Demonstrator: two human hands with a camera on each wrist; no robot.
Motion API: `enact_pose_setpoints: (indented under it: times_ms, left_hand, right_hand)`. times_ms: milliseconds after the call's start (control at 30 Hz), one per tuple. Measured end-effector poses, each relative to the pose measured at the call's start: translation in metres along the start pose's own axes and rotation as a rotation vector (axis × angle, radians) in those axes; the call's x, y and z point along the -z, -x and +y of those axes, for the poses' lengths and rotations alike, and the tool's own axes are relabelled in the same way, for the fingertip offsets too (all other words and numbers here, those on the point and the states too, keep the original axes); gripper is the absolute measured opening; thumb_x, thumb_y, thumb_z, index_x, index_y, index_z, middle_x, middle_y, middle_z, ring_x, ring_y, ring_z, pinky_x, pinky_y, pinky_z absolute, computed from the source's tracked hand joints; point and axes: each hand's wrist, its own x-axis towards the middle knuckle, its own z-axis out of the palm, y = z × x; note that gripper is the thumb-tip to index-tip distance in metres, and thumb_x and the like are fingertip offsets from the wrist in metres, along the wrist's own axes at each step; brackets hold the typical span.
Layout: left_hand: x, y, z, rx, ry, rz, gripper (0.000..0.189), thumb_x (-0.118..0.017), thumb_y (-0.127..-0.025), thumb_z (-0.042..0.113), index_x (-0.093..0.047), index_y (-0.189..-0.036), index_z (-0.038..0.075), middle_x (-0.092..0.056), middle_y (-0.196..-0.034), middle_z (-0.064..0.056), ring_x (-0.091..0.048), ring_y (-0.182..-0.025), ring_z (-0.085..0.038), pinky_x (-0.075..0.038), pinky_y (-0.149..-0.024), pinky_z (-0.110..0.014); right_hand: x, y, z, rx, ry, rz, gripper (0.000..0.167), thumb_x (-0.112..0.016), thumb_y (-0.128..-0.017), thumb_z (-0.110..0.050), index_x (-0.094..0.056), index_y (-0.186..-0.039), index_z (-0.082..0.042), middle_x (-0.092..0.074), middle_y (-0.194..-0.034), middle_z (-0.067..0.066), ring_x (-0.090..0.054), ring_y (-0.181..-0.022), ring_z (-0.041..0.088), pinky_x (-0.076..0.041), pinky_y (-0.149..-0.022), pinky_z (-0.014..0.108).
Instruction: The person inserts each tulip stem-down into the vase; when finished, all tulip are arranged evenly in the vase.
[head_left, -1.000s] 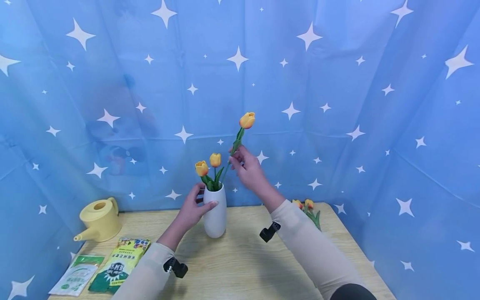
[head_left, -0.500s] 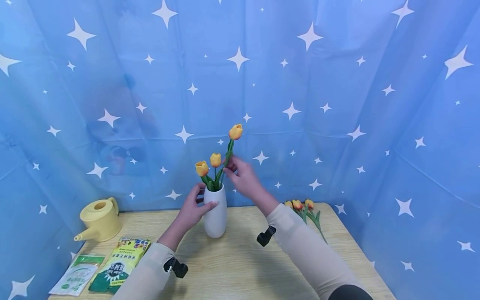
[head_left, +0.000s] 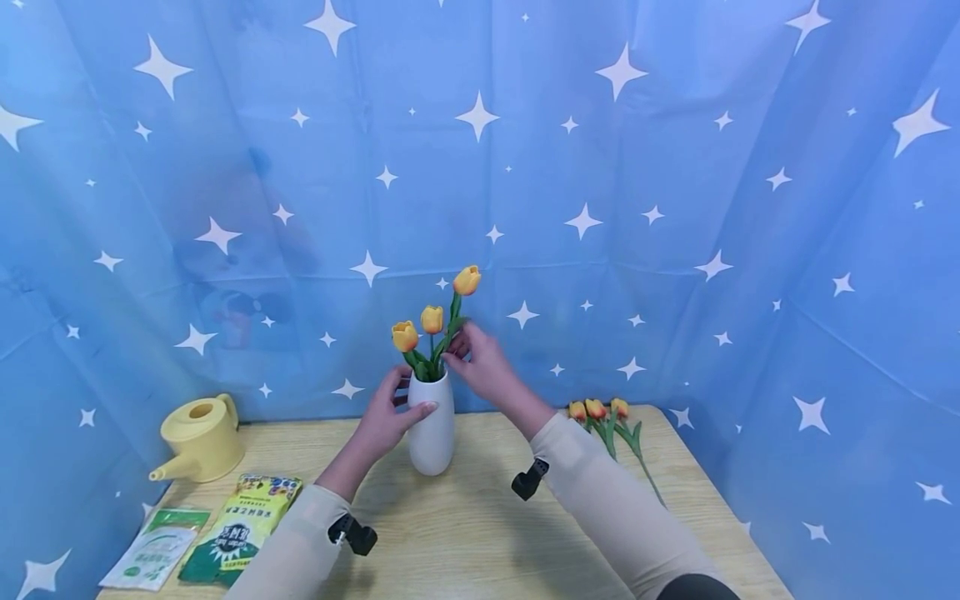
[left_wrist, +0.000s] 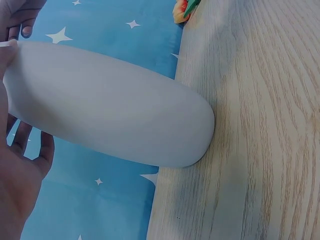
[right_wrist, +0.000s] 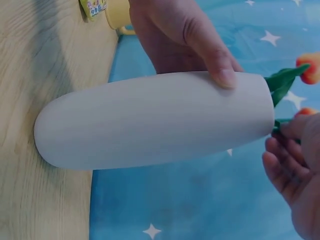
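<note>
The white vase (head_left: 432,437) stands upright on the table (head_left: 465,533), between the two hands; the left hand (head_left: 385,421) holds it from the left near the top, thumb across the front and fingers round the far side; the right hand (head_left: 482,364) is just above and to the right of the rim, pinching the stem of the tallest tulip (head_left: 467,281), which leans a little right with its lower end in the vase; its bloom rises above the right hand; two shorter tulips (head_left: 432,319) stand in the vase, their blooms between the hands and left of the held stem; three more tulips (head_left: 596,409) lie on the table beyond the right forearm; at far left, well apart from the vase, are a yellow watering can (head_left: 201,442) and two packets (head_left: 243,529).
</note>
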Motion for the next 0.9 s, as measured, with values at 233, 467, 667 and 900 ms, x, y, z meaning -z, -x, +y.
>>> enact_pose_setpoints:
  times_ms: [233,467,667,900]
  left_hand:
    - [-0.001,0.0,-0.001,-0.004,0.013,-0.006,0.068,-0.086,-0.1,0.039,-0.05,-0.153,0.015,-0.057,-0.151,-0.013,-0.054,-0.143,-0.039,-0.044,-0.12,-0.066]
    - [-0.001,0.0,0.002,-0.012,0.016,-0.007,0.066,-0.086,-0.1,0.037,-0.051,-0.152,0.015,-0.058,-0.15,-0.013,-0.055,-0.142,-0.039,-0.045,-0.119,-0.065]
    - [-0.001,0.0,0.003,-0.022,0.013,-0.005,0.064,-0.086,-0.1,0.037,-0.052,-0.151,0.015,-0.059,-0.149,-0.012,-0.056,-0.141,-0.038,-0.047,-0.118,-0.065]
    - [-0.001,0.0,0.003,-0.013,0.011,-0.011,0.066,-0.086,-0.1,0.039,-0.051,-0.151,0.016,-0.058,-0.151,-0.013,-0.055,-0.142,-0.039,-0.046,-0.118,-0.066]
  right_hand:
    - [-0.003,0.004,0.001,-0.035,-0.047,0.019,0.033,-0.079,-0.104,-0.011,-0.06,-0.13,-0.006,-0.074,-0.108,0.011,-0.071,-0.095,0.024,-0.063,-0.077,0.038]
    - [-0.004,0.007,0.003,-0.044,-0.118,0.043,0.032,-0.079,-0.104,-0.013,-0.061,-0.13,-0.008,-0.07,-0.114,0.013,-0.07,-0.101,0.025,-0.062,-0.083,0.041]
    - [-0.006,0.009,0.005,-0.048,-0.109,0.042,0.022,-0.082,-0.102,-0.012,-0.068,-0.119,-0.009,-0.073,-0.109,0.006,-0.07,-0.1,0.021,-0.06,-0.081,0.039]
    - [-0.008,0.012,0.006,-0.056,-0.126,0.033,0.022,-0.084,-0.102,-0.014,-0.071,-0.12,-0.011,-0.074,-0.113,0.003,-0.07,-0.101,0.021,-0.062,-0.081,0.038]
